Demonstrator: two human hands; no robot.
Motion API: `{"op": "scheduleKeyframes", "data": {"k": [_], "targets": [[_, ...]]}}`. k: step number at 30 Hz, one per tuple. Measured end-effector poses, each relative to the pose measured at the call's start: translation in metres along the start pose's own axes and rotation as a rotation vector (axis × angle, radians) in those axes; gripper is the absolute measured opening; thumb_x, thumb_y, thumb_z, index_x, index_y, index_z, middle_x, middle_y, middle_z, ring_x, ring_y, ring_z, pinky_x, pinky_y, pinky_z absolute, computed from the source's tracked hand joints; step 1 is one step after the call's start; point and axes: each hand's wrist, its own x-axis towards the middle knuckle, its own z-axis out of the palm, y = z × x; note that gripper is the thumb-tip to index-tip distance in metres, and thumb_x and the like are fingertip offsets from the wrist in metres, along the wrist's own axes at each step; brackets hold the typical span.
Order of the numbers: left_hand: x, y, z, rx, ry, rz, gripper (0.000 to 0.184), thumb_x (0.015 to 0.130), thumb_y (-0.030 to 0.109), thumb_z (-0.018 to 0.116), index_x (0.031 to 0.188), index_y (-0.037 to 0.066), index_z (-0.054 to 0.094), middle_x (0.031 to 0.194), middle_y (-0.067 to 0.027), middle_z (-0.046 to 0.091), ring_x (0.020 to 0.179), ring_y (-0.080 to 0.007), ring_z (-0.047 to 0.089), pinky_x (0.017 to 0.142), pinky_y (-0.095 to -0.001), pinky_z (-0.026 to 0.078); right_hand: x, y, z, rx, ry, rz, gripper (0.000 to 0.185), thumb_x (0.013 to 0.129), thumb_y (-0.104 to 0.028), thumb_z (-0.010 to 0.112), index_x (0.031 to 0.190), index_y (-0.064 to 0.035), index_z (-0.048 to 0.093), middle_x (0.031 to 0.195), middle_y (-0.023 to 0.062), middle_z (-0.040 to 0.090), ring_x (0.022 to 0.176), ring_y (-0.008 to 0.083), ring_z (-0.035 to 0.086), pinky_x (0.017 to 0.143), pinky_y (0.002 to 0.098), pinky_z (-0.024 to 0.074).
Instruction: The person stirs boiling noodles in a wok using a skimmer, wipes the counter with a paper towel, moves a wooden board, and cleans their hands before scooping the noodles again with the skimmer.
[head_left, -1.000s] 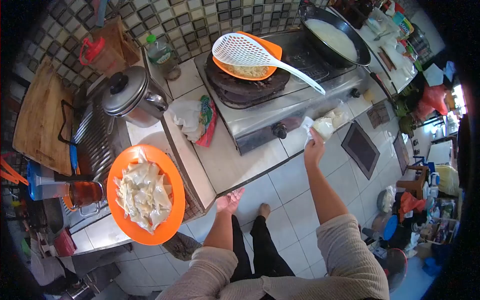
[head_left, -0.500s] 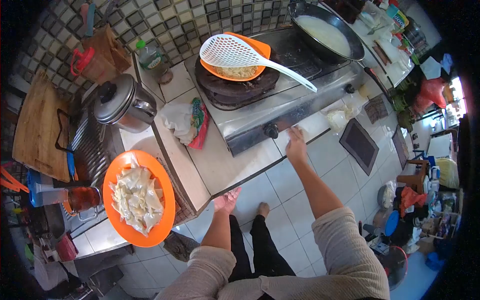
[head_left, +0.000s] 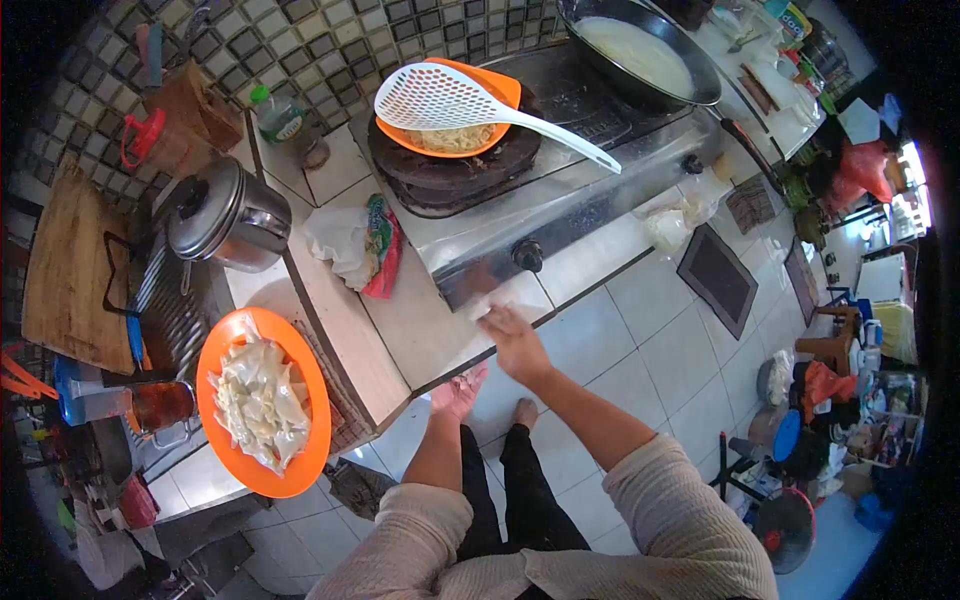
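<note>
Glass mug (head_left: 163,404): reddish-brown liquid. Orange plate (head_left: 318,428): glossy pale pieces, heaped. Metal pot (head_left: 262,222): lidded, contents hidden. Orange bowl (head_left: 507,92): noodles, white skimmer (head_left: 437,97) across top. Wok (head_left: 702,85): milky liquid. Left hand (head_left: 459,392): grip loosely released, empty. Right hand (head_left: 515,343): grip closed on white cloth (head_left: 484,308), against desk (head_left: 402,338) near its front edge.

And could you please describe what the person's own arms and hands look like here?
Light grey-beige sleeves in a textured knit end around the elbows, leaving the forearms bare. The left hand and right hand are ungloved, with no watch visible.
</note>
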Motion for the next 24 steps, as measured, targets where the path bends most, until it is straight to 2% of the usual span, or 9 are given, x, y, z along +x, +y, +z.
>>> {"op": "scheduleKeyframes", "data": {"k": [3,4,6,10,11,13,16,20,24], "targets": [[0.017,0.006,-0.045,-0.166,-0.278,-0.061,0.046,0.09,0.038,0.044,0.116,0.001,0.052,0.11,-0.0125,0.06,0.096,-0.0312,0.061,0.08,-0.0434,0.053,-0.01,-0.029,0.01,0.056,-0.027,-0.111,0.047,0.07,-0.008,0.057,0.116,-0.0028,0.054,0.124,0.0116,0.051,0.123,0.0254,0.042,0.105,0.0406,0.0298],[0.014,0.004,-0.04,-0.166,-0.274,-0.059,0.046,0.09,0.038,0.044,0.116,0.001,0.052,0.11,-0.0125,0.06,0.096,-0.0312,0.061,0.08,-0.0434,0.053,-0.013,-0.039,0.015,0.13,-0.04,-0.117,0.048,0.07,-0.011,0.059,0.117,-0.0029,0.053,0.125,0.0116,0.05,0.123,0.0253,0.042,0.105,0.0406,0.0297],[0.008,-0.001,-0.021,-0.34,0.061,0.042,0.04,0.089,0.036,0.045,0.114,0.005,0.055,0.109,-0.0095,0.061,0.094,-0.0266,0.062,0.075,-0.0401,0.055,-0.015,-0.048,0.016,0.256,-0.084,-0.133,0.049,0.071,-0.013,0.061,0.118,-0.003,0.053,0.126,0.0119,0.05,0.123,0.0253,0.042,0.105,0.0392,0.0302],[0.012,0.0,-0.03,-0.167,0.039,0.076,0.038,0.089,0.034,0.045,0.112,0.006,0.056,0.101,-0.0106,0.064,0.088,-0.0252,0.064,0.074,-0.0388,0.056,-0.016,-0.054,-0.002,0.498,-0.087,-0.003,0.046,0.071,-0.001,0.052,0.117,-0.004,0.054,0.123,0.0118,0.052,0.119,0.0262,0.046,0.103,0.0381,0.0338],[0.018,0.004,-0.048,-0.146,-0.05,0.04,0.038,0.089,0.034,0.045,0.111,0.004,0.055,0.099,-0.0114,0.064,0.087,-0.0273,0.064,0.076,-0.0396,0.055,-0.019,-0.042,-0.013,0.477,-0.033,0.098,0.045,0.072,0.002,0.049,0.116,-0.0044,0.055,0.12,0.0132,0.054,0.117,0.0274,0.048,0.102,0.0382,0.0352],[0.007,0.002,-0.026,-0.077,-0.06,0.043,0.042,0.091,0.023,0.039,0.12,-0.005,0.046,0.12,-0.0221,0.052,0.113,-0.0369,0.05,0.091,-0.0463,0.047,-0.024,-0.002,-0.029,0.353,0.165,0.254,0.05,0.07,0.012,0.039,0.113,-0.0054,0.057,0.116,0.0152,0.057,0.112,0.0293,0.053,0.096,0.0368,0.0404],[0.009,0.003,-0.028,-0.143,-0.021,0.031,0.044,0.09,0.026,0.039,0.119,-0.008,0.046,0.118,-0.0252,0.052,0.111,-0.0431,0.049,0.09,-0.0502,0.047,-0.022,0.065,-0.073,0.115,0.46,0.474,0.044,0.073,0.011,0.041,0.111,-0.0012,0.058,0.114,0.0179,0.058,0.109,0.0327,0.053,0.095,0.0368,0.0411],[0.01,0.003,-0.025,-0.125,0.01,0.027,0.045,0.091,0.027,0.038,0.119,-0.008,0.046,0.118,-0.0251,0.052,0.111,-0.0429,0.049,0.091,-0.0506,0.046,-0.003,0.148,-0.081,-0.117,0.478,0.588,0.042,0.072,0.008,0.045,0.111,0.002,0.056,0.118,0.0188,0.054,0.116,0.0332,0.047,0.101,0.0388,0.0349],[0.008,0.004,-0.027,-0.131,-0.043,0.019,0.045,0.091,0.026,0.038,0.119,-0.008,0.046,0.118,-0.0244,0.053,0.112,-0.0423,0.049,0.092,-0.0509,0.045,0.032,0.167,-0.08,-0.27,0.382,0.646,0.041,0.07,0.006,0.047,0.11,0.0023,0.056,0.123,0.018,0.051,0.121,0.0327,0.041,0.105,0.0416,0.0292]]}}
